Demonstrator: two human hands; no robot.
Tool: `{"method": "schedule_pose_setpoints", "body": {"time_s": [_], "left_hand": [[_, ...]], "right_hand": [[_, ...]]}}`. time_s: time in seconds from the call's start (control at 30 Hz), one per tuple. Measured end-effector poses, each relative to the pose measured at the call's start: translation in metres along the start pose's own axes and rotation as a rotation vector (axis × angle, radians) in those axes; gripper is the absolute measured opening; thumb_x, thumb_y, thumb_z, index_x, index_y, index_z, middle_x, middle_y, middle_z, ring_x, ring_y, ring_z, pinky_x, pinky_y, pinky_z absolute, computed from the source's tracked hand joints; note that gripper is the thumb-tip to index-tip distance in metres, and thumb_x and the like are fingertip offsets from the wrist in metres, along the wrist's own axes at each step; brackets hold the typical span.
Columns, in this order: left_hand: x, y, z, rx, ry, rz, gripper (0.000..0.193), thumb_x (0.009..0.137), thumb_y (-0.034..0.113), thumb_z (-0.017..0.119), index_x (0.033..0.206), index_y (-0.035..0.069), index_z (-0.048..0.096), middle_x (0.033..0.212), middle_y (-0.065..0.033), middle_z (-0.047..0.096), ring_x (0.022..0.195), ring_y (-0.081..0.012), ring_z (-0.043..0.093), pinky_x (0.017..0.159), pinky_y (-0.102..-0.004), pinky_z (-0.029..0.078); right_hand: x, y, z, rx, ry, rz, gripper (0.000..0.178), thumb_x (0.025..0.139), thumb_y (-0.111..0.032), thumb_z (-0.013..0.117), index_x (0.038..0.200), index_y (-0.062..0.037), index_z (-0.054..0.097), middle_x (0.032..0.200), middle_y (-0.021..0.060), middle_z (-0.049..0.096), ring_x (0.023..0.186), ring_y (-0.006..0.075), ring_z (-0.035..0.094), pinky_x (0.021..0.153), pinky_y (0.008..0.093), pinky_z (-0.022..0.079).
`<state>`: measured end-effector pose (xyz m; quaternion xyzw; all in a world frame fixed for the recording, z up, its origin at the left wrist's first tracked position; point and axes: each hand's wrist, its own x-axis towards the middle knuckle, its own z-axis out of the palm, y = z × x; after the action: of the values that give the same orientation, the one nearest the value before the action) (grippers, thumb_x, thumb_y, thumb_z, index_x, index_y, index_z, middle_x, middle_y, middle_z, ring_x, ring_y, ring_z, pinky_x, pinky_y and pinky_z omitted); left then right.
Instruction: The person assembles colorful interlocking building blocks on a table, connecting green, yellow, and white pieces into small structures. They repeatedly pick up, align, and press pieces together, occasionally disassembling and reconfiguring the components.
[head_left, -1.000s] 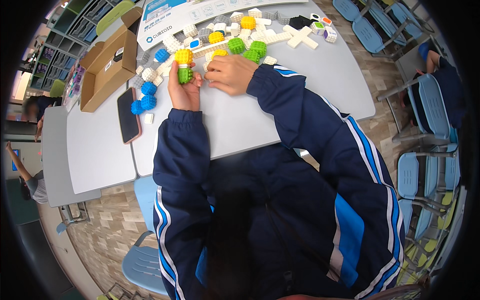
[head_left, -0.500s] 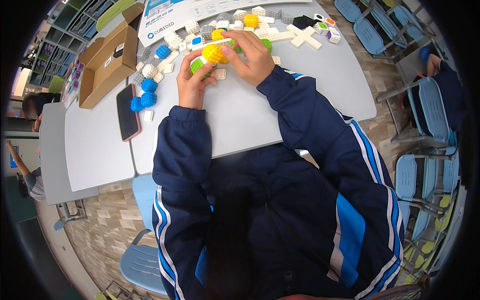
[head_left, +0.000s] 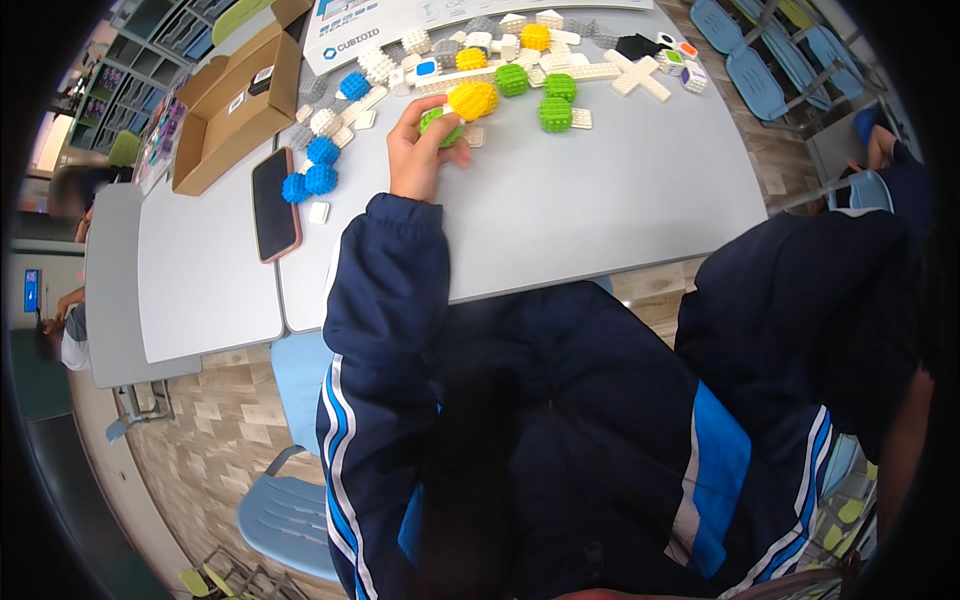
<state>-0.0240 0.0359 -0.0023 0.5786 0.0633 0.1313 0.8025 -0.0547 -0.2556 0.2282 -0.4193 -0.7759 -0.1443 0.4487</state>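
Observation:
My left hand [head_left: 418, 152] rests on the grey table [head_left: 600, 210] and grips a green studded block [head_left: 436, 122] that is joined to a yellow studded block [head_left: 470, 100]. Around it lie more studded blocks: green ones [head_left: 554, 114], yellow ones [head_left: 535, 37], blue ones [head_left: 320, 152] and several white ones [head_left: 378, 66], plus a white cross-shaped piece [head_left: 640, 75]. My right sleeve [head_left: 800, 290] swings off to the right, away from the table. The right hand itself is out of sight.
A dark phone [head_left: 272, 205] lies left of my hand. An open cardboard box [head_left: 235, 110] and a printed sheet [head_left: 400, 15] sit at the table's far left. Blue chairs [head_left: 755, 70] stand at the right, where another person [head_left: 890, 170] sits. A blue chair [head_left: 285, 500] is below.
My right hand has left the blocks and swung away to the right, out of view. The left hand stays on the table holding the green and yellow piece.

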Motion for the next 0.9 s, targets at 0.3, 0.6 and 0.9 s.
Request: {"method": "schedule_pose_setpoints", "body": {"time_s": [0.3,0.6,0.9], "left_hand": [[0.001,-0.003,-0.003,0.078,-0.042,0.0,0.033,0.088,0.008,0.058,0.118,-0.002,0.053,0.089,-0.0171,0.064,0.058,-0.0207,0.06,0.048,-0.0289,0.047],[0.001,-0.005,0.001,0.082,-0.05,0.005,0.031,0.085,0.007,0.064,0.113,-0.002,0.055,0.078,-0.0128,0.063,0.053,-0.0178,0.06,0.045,-0.0275,0.048],[0.003,-0.01,-0.003,0.133,-0.056,0.02,0.029,0.084,0.004,0.064,0.112,-0.001,0.057,0.074,-0.0114,0.064,0.052,-0.0157,0.059,0.045,-0.0268,0.047]], "right_hand": [[0.01,-0.02,0.014,0.057,-0.255,0.023,0.029,0.09,-0.01,0.057,0.117,-0.0001,0.057,0.113,0.0099,0.061,0.095,0.0203,0.06,0.081,0.0302,0.048],[0.016,-0.028,0.016,0.099,-0.301,0.053,0.031,0.09,-0.013,0.057,0.118,-0.0005,0.056,0.115,0.0098,0.06,0.098,0.0207,0.059,0.082,0.0309,0.047],[0.02,-0.033,0.009,0.111,-0.32,0.035,0.032,0.09,-0.016,0.056,0.119,-0.001,0.056,0.117,0.0097,0.059,0.1,0.021,0.058,0.084,0.0316,0.047]]}}
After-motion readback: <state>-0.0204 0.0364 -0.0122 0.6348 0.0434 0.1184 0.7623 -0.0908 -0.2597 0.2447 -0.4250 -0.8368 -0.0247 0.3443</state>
